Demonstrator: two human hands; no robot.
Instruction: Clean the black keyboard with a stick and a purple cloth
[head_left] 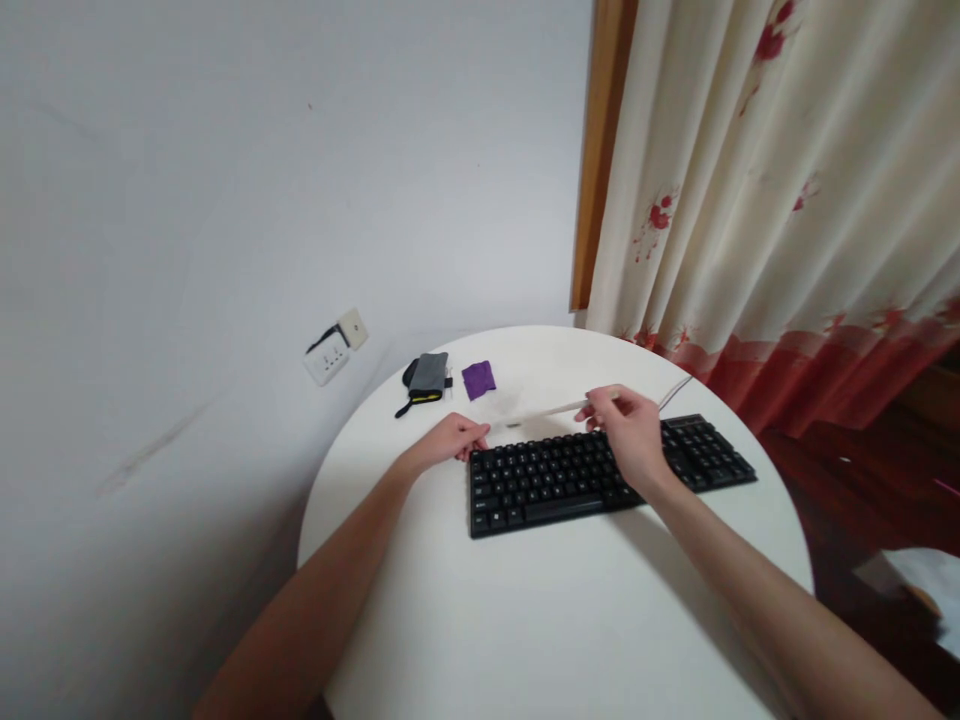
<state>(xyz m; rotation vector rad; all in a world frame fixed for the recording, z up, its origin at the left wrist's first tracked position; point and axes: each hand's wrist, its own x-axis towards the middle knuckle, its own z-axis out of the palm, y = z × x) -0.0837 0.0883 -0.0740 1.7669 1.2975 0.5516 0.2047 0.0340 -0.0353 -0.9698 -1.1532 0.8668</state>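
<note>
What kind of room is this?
Probably a room in a home: a round white table with a black keyboard, a flowered curtain and a wall socket.

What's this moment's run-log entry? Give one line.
left hand: on black plastic keyboard corner | right hand: pinching thin white stick over keys | surface: round white table

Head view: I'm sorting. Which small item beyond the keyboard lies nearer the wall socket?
The grey pouch, left of the purple cloth; it has yellow trim.
</note>
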